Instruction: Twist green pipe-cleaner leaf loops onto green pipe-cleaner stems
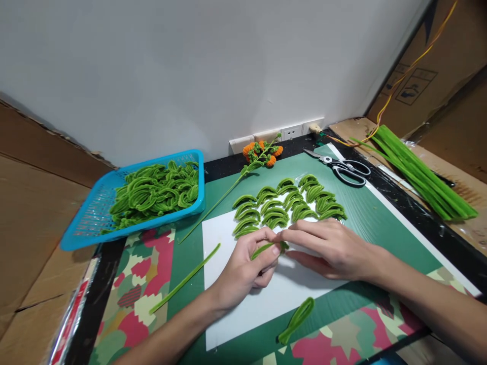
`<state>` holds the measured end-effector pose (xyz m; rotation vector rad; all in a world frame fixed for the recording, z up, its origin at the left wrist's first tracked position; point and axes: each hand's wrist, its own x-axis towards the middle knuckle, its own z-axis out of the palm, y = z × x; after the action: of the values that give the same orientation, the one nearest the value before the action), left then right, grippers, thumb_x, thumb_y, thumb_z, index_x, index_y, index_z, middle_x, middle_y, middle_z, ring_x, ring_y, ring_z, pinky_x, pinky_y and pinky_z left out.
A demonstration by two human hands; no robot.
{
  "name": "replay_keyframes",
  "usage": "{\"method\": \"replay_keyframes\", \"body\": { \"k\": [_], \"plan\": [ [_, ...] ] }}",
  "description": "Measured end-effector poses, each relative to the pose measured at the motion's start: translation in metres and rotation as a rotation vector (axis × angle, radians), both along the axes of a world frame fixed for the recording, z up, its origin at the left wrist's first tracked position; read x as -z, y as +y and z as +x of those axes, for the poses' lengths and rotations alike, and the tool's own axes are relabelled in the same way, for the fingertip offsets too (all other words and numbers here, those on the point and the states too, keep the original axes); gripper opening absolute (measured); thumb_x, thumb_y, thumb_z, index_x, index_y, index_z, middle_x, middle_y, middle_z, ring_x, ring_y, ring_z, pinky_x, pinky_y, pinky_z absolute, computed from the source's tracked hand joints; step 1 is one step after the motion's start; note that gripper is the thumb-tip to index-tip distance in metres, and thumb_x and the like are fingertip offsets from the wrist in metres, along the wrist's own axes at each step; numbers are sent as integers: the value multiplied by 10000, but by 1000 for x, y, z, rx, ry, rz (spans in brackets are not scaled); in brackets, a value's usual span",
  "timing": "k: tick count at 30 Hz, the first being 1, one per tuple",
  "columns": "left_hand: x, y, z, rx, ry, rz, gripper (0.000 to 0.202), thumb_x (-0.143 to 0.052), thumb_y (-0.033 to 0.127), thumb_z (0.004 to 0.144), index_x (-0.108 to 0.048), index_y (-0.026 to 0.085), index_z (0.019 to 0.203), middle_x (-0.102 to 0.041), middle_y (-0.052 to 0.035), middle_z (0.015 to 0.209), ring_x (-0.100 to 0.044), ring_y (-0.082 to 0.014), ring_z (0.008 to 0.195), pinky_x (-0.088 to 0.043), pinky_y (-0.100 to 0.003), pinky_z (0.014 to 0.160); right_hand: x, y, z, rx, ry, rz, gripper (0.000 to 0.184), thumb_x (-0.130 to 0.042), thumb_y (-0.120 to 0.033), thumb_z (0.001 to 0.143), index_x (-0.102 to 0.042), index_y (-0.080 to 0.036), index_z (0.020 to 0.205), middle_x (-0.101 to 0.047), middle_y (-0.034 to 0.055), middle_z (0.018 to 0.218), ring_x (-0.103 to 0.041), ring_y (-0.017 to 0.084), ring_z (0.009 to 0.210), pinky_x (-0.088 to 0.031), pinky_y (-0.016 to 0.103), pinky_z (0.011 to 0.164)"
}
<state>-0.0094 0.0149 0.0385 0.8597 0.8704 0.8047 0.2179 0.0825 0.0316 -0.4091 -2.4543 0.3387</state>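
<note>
The green strip (262,251) looked fuzzy. Your left hand (249,264) pinched it between fingers; whether your right hand (337,248) gripped was unclear.

Two hands (247,262); perhaps fourteen green clusters (274,219); one each: basket (201,190), scissors (327,160), flowered stem (254,166).

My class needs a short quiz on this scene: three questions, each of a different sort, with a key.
1. What colour is the basket? A: red. B: blue. C: white.
2. True or false: the left hand grips a green piece.
3. Name the cutting tool lying beyond the right hand.

Key: 1. B. 2. True. 3. Scissors.
</note>
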Motion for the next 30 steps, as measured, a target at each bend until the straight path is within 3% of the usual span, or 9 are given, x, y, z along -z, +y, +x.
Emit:
{"method": "replay_keyframes", "body": {
  "k": [4,10,13,18,20,23,27,30],
  "plan": [
    [-1,2,-5,59,-72,-116,264,-720,394,1039,-527,231,962,-279,160,550,-138,-38,407,-138,-136,381,1,3,3,6,9,204,178,-536,-172,1129,-643,-129,1265,-725,25,895,-670,124,697,-442,264,570],
    [-2,2,-4,88,-115,-185,279,-722,415,1039,-543,224,945,-310,146,592,-136,-28,403,-123,-140,369,-2,7,6,-36,46,300,148,-597,-149,1091,-640,-100,1224,-726,33,871,-676,139,695,-480,277,574],
    [-1,1,-2,100,-132,-150,261,-703,396,1060,-541,229,940,-287,154,567,-144,-26,385,-146,-134,369,-1,6,5,-30,27,303,115,-543,-138,1108,-656,-122,1119,-703,25,834,-613,129,646,-467,281,580],
    [2,-4,2,61,-117,-52,251,-690,384,1075,-535,232,950,-319,154,545,-179,-28,376,-176,-135,374,5,2,3,-56,0,170,292,-379,-119,1141,-665,-124,1082,-648,23,816,-541,133,622,-391,289,539],
    [1,-6,3,27,-85,-20,267,-689,396,1075,-535,226,938,-342,143,572,-204,-25,387,-178,-140,379,6,-2,1,-41,12,75,336,-341,-106,1127,-671,-123,1069,-618,23,808,-495,139,603,-333,301,508],
    [-3,-7,4,-32,54,55,262,-696,405,1072,-568,208,955,-384,123,614,-266,-25,429,-215,-146,415,2,-8,-3,-8,92,-155,275,-423,-128,1103,-689,-125,1032,-584,19,799,-475,137,628,-307,288,518],
    [-7,-5,0,-57,270,181,237,-708,396,1064,-618,188,997,-479,89,644,-389,-42,481,-293,-169,465,-11,-9,-8,3,140,-727,216,-601,-235,1082,-715,-160,914,-601,-12,765,-505,106,653,-363,233,577],
    [-5,-3,-2,-44,261,199,241,-709,403,1060,-613,191,998,-506,81,664,-398,-45,475,-300,-176,457,-15,-4,-10,-46,149,-1161,269,-712,-385,1033,-701,-166,876,-537,-52,666,-429,85,558,-296,210,490]
  ]
}}
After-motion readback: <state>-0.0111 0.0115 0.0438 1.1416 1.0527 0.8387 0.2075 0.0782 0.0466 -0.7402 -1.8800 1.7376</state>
